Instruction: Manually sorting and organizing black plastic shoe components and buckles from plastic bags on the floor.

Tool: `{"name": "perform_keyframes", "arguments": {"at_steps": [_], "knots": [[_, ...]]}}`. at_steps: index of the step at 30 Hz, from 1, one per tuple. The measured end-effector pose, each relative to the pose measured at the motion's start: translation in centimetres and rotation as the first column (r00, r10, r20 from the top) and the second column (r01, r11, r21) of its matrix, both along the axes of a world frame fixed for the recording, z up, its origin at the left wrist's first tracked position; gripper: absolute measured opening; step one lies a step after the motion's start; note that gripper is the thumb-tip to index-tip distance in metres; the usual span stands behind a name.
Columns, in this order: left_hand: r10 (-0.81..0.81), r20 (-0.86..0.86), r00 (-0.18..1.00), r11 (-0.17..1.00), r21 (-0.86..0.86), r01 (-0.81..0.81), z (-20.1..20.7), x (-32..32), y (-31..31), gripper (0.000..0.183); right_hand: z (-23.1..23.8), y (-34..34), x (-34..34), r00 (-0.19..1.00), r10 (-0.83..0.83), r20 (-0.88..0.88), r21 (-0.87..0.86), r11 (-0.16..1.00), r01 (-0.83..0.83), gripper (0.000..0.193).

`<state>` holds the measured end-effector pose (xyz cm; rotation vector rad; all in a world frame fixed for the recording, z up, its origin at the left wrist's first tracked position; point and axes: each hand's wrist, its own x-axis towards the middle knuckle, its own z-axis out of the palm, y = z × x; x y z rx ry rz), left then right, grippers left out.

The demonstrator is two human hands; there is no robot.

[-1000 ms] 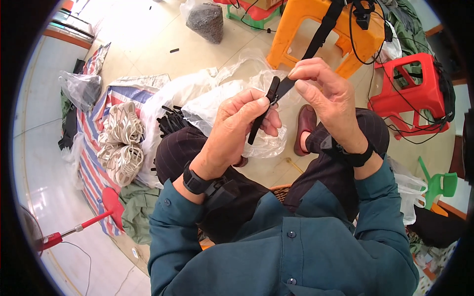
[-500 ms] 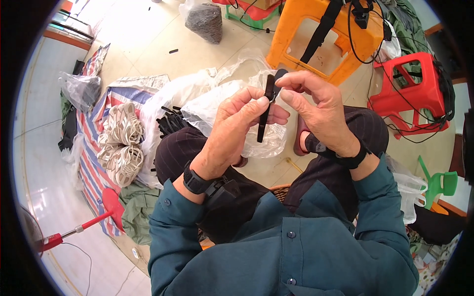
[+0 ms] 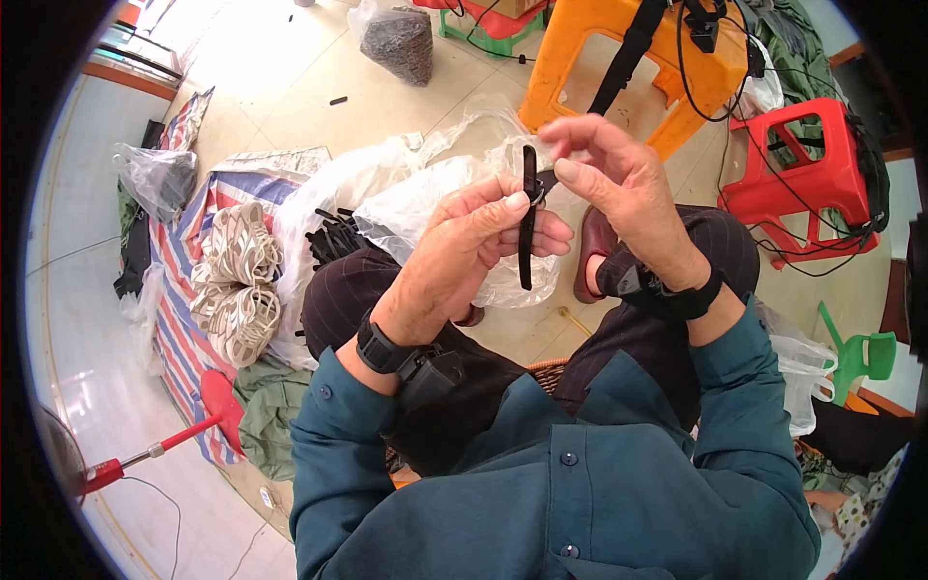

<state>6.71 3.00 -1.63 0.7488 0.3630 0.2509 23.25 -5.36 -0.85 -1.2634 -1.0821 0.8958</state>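
My left hand (image 3: 478,227) is closed on a narrow black strap (image 3: 527,242) in front of my knees, pinching it between thumb and fingers. The strap stands nearly upright, with a small metal-looking ring (image 3: 539,197) at its middle. A short dark end juts from beside the ring toward my right thumb. My right hand (image 3: 623,188) is closed at that end, fingers curled; the fingers partly hide the contact. Below and left of the hands, a bundle of similar black straps (image 3: 333,238) lies by my knee on clear plastic bags (image 3: 387,184).
Pale lace-up shoes (image 3: 242,280) lie on a striped sheet (image 3: 174,300) at left. An orange stool (image 3: 541,72) and a red stool (image 3: 764,184) stand at right, with black cables hanging about them. A filled plastic bag (image 3: 401,48) stands on the far floor.
My right hand has shifted slightly up and right, turning a little at the wrist. The strap now stands straighter, and its dark side end has swung lower, toward my right thumb.
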Motion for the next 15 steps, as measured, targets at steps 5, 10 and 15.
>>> {"name": "perform_keyframes", "arguments": {"at_steps": [5,10,15], "knots": [[-0.036,0.081,0.996,0.999,-0.019,0.038,-0.51,-0.07,0.35,0.025,0.36,0.30,-0.03,0.982,0.052,0.182,0.171,0.982,-0.083,0.023],[0.021,0.026,0.999,1.000,0.007,-0.022,-0.69,-0.07,-0.14,0.017,0.20,0.05,-0.54,0.968,0.179,0.177,0.143,0.968,-0.205,0.024],[0.067,-0.071,0.995,0.986,0.159,-0.055,-0.21,0.12,-0.19,0.017,0.58,-0.21,-0.26,0.877,0.042,0.478,0.143,0.982,-0.125,0.022]]}}
